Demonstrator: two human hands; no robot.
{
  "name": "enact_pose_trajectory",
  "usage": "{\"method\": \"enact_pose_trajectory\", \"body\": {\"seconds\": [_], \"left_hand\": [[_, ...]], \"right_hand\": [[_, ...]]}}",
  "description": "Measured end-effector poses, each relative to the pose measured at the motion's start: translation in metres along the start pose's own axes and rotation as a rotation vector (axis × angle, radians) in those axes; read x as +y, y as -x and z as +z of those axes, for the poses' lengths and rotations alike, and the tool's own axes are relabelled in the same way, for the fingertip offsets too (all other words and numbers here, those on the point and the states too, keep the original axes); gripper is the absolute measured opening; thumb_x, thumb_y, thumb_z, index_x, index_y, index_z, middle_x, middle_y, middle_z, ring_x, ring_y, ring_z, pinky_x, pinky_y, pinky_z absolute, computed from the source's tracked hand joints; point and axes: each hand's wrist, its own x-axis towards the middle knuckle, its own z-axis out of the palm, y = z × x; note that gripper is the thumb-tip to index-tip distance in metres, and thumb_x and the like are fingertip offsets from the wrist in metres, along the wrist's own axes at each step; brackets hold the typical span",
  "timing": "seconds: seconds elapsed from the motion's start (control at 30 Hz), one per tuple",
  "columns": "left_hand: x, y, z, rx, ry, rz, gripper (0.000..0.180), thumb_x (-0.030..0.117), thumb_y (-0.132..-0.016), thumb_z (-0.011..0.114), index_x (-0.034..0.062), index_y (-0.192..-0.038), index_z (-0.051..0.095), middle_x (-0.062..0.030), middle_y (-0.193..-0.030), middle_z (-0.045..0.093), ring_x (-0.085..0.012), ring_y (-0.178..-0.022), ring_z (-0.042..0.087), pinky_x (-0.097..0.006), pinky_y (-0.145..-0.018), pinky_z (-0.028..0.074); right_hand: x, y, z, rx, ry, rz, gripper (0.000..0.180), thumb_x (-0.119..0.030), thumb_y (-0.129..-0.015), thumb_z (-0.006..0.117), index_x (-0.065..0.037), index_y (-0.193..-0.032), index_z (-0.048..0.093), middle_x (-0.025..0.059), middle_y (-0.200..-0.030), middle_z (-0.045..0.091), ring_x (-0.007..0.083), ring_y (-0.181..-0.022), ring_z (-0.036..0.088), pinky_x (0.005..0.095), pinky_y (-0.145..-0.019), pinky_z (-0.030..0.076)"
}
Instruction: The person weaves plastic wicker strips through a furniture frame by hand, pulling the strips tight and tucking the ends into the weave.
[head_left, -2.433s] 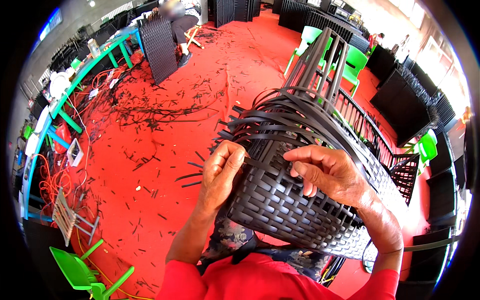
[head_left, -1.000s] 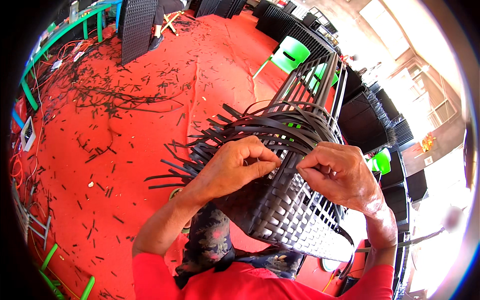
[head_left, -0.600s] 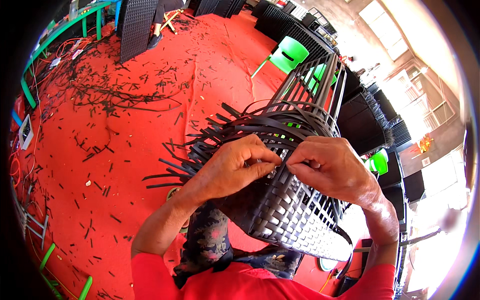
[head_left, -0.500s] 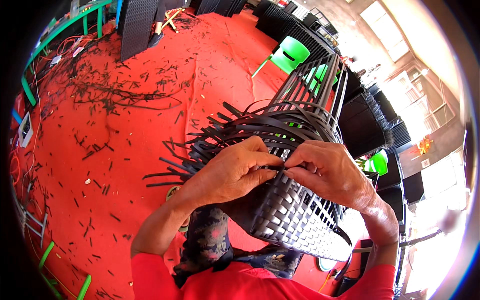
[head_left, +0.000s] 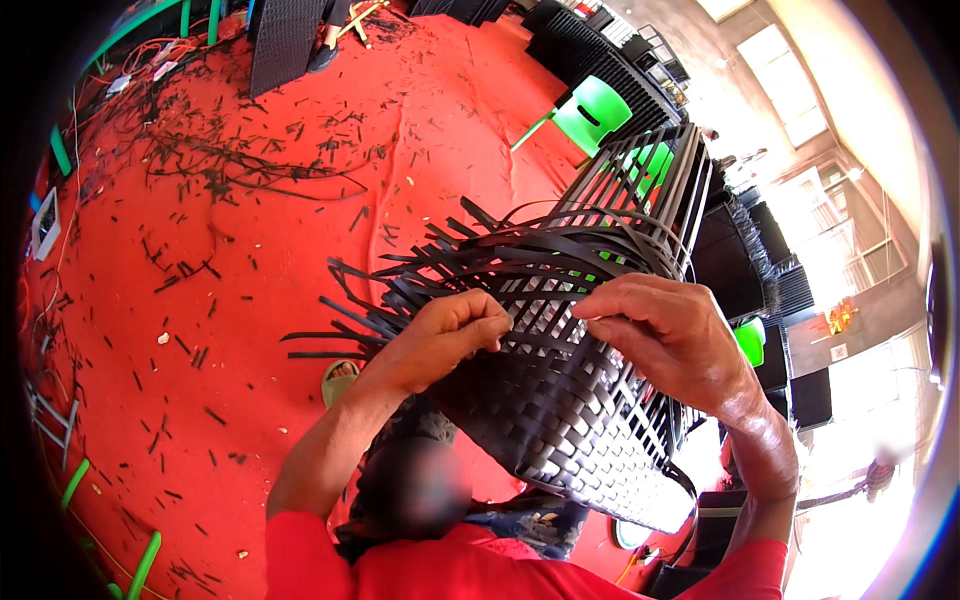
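A partly woven piece of flat black strips [head_left: 560,430] stands in front of me, its near part closely woven and its far part bare long bars. My left hand [head_left: 450,335] is closed, thumb against curled fingers, on a flat black strip [head_left: 545,340] that runs right across the weave. My right hand [head_left: 670,335] hovers over the weave with thumb and forefinger pinched close together. Whatever lies between those fingertips is too small to make out. Many loose strip ends [head_left: 400,285] fan out to the left beyond my left hand.
Black strip scraps [head_left: 240,180] litter the red floor [head_left: 280,300]. A green chair [head_left: 592,112] stands beyond the weave, with stacked black woven panels [head_left: 570,60] behind it. At the upper left, a person's foot [head_left: 323,58] shows beside an upright dark panel [head_left: 285,45]. Bright windows line the right.
My hands, close together over the weave before, are now apart. The left has moved left, and a strip shows stretched beside it; the right has shifted slightly right.
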Motion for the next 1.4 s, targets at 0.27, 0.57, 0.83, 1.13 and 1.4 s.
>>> {"method": "enact_pose_trajectory", "body": {"seconds": [0.27,0.57,0.83,1.13,1.4], "left_hand": [[0.008,0.002,0.003,0.024,0.329,0.172,0.026,0.029,-0.099,0.053,0.0053,-0.097,0.064,0.0009,-0.085,0.06,-0.0073,-0.083,0.055,-0.023,-0.074,0.041],[0.011,-0.003,0.008,-0.103,-0.312,0.362,0.028,0.023,-0.098,0.052,-0.0008,-0.102,0.066,-0.0058,-0.12,0.05,-0.013,-0.109,0.048,-0.028,-0.095,0.036],[0.001,-0.016,0.014,-0.152,0.375,0.044,0.028,0.028,-0.095,0.061,0.0013,-0.09,0.068,-0.0036,-0.116,0.053,-0.0114,-0.106,0.05,-0.027,-0.094,0.038],[-0.005,-0.017,0.009,-0.153,0.242,0.178,0.028,0.01,-0.087,0.061,0.0043,-0.114,0.067,-0.0137,-0.139,0.044,-0.0219,-0.136,0.034,-0.032,-0.108,0.031],[0.002,-0.018,0.012,-0.239,0.087,0.147,0.038,0.005,-0.083,0.059,0.0044,-0.121,0.065,-0.0115,-0.152,0.03,-0.023,-0.143,0.024,-0.035,-0.114,0.022]], "right_hand": [[-0.007,-0.021,0.022,-0.101,0.111,-0.021,0.023,-0.008,-0.078,0.073,-0.004,-0.1,0.07,0.0107,-0.086,0.071,0.0222,-0.068,0.068,0.0316,-0.061,0.053],[-0.017,-0.033,-0.005,-0.223,0.065,0.168,0.008,-0.008,-0.077,0.065,-0.004,-0.084,0.066,0.0115,-0.072,0.065,0.0275,-0.064,0.064,0.0366,-0.057,0.048],[-0.022,-0.049,-0.014,-0.356,0.315,0.005,0.008,-0.012,-0.073,0.058,-0.004,-0.072,0.061,0.0142,-0.07,0.062,0.0361,-0.066,0.061,0.0459,-0.059,0.046],[0.0,-0.049,0.001,-0.39,0.291,0.031,0.009,-0.013,-0.073,0.059,-0.005,-0.071,0.063,0.0145,-0.065,0.061,0.0346,-0.065,0.062,0.0447,-0.059,0.047],[-0.005,-0.051,-0.018,-0.446,0.173,0.152,0.006,-0.011,-0.071,0.064,-0.006,-0.072,0.063,0.0053,-0.062,0.061,0.019,-0.058,0.061,0.0324,-0.056,0.046]]}}
